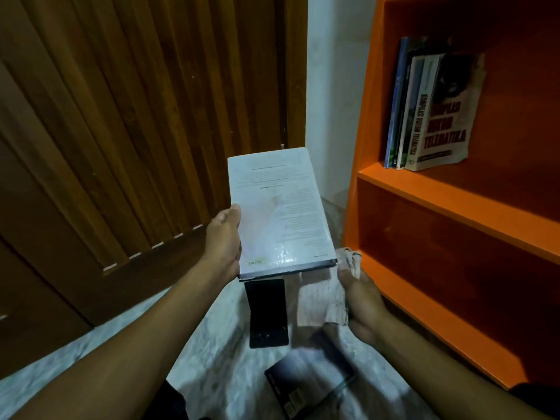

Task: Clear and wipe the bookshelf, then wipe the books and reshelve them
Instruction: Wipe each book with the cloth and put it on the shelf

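Note:
My left hand (222, 244) grips a white book (280, 207) by its left edge and holds it flat, back cover up, above the floor. My right hand (362, 301) clutches a pale, stained cloth (322, 301) just below the book's near right corner. The orange bookshelf (424, 192) stands to the right. Several books (430, 110) lean upright at the left end of its upper shelf; the frontmost has a worn cover. The lower shelf holds nothing that I can see.
A black book (266, 313) lies on the pale marbled floor (218, 374) under the held book. Another dark book (312, 380) lies nearer to me. A brown slatted wooden door (136, 116) fills the left side, and a white wall strip (333, 86) separates it from the shelf.

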